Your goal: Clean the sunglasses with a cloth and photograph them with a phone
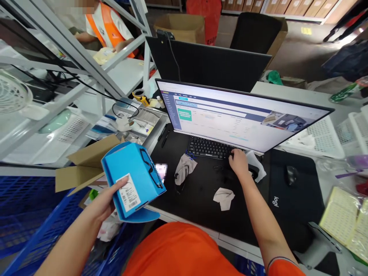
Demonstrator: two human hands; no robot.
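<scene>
A blue box (130, 161) with a glasses picture and a white barcode label (128, 194) is in my left hand (110, 197). My thumb lies on the label, and the other fingers are hidden beneath the box. At the right end of the black keyboard (211, 148) rests my right hand (239, 161), fingers reaching onto the keys and holding nothing. Behind the keyboard stands a lit monitor (218, 122) with a highlighted number on its page. Between my hands a grey cloth pouch (185, 170) and a pale scrap (224, 198) lie on the black desk mat (198, 207).
An open cardboard box (89, 165) and blue baskets (28, 218) are at left. A mouse (291, 175) sits on the right of the mat, near yellow label sheets (345, 218). Beyond the metal frame is a person in an orange vest (106, 28). A fan (14, 92) stands far left.
</scene>
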